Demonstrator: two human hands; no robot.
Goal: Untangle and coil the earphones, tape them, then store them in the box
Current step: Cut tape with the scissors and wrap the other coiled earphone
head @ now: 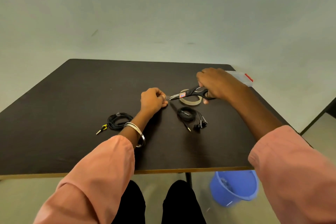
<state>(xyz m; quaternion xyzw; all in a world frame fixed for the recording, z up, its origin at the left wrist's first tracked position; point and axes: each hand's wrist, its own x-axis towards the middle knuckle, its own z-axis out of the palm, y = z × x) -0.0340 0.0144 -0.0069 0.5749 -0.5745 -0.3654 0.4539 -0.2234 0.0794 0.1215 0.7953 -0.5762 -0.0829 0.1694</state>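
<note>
Right hand (218, 83): its grip is clamped on the handles of black scissors (189, 93), held above the table (91, 96). The blades point left, tips meeting a short clear strip of tape (167, 96). How wide the blades stand cannot be told.

Left hand (152, 100): fingers curled, grip pinched on the near end of that strip, knuckles low over the table. A metal bangle (137, 132) sits on the wrist.

Tape roll (190, 101): lies flat just behind the scissors, partly hidden by them.

Earphones (189, 114): a black coiled set lies on the table in front of the roll, earbuds and plug trailing toward the person, apart from both hands.

Second coil (118, 120): black cable with a yellow-marked plug, left of the left wrist; a clear band appears to cross its far side.

Box (241, 77): clear, red latch, at the table's far right corner, partly behind the right hand.

Blue bucket (234, 187): on the floor under the table's near right edge.
</note>
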